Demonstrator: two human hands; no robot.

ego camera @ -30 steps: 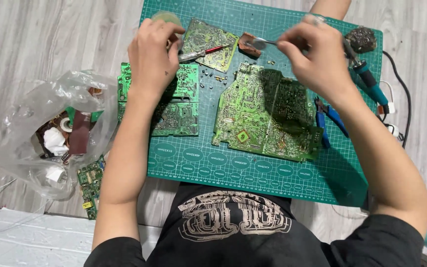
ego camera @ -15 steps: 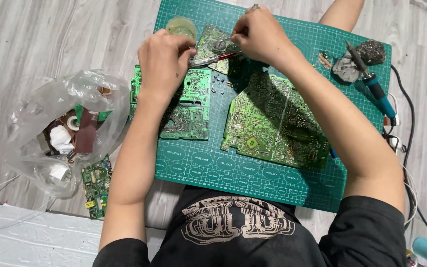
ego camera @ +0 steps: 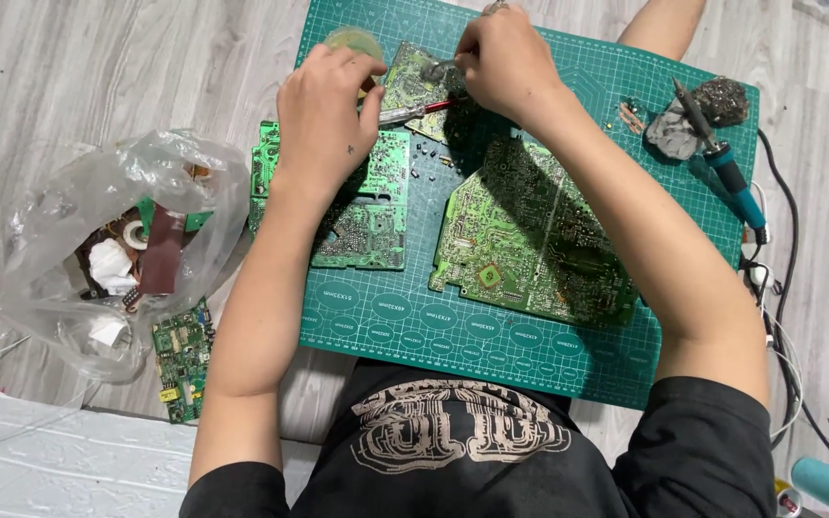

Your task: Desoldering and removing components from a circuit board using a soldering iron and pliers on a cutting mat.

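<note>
Left hand grips a red-handled tool, right hand pinches tweezers over the 12 o'clock circuit board; two boards wait.

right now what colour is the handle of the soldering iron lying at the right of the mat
Blue, with a dark tip end. The soldering iron shows best in the head view, resting on the green cutting mat.

You're sitting on a pale grey wood-grain floor (evenly lit), with a white textured panel at your near left.
</note>
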